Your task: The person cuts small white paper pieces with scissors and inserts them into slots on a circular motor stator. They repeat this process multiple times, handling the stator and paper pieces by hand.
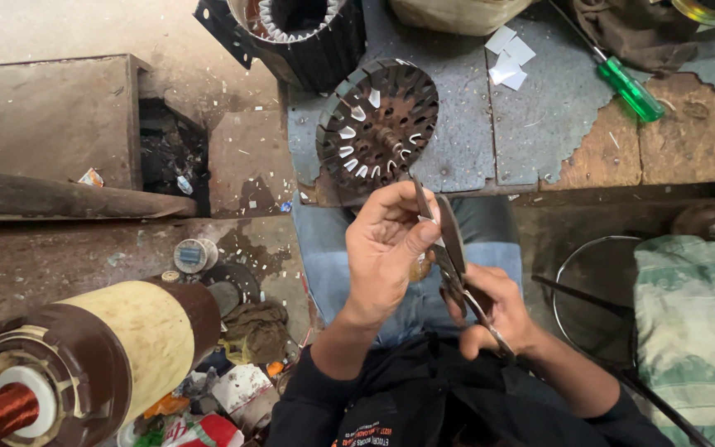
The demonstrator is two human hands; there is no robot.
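Presently, at the far left, a large spool [84,364] with copper wire lies on the floor beside rags and scraps. Centre, the left hand [386,244] pinches a small pale paper strip [426,220], fingers closed on it, above the lap. Just beside it, the right hand [494,310] is clamped round the handles of scissors [450,248], blades meeting the strip. Judged light, thin and easily creased, the strip is best held by its edge. Beyond, a slotted stator core [378,124] rests near the bench's front edge; further right lie cut paper pieces [508,58] and a green-handled screwdriver [626,87]. Nothing obstructs the hands.
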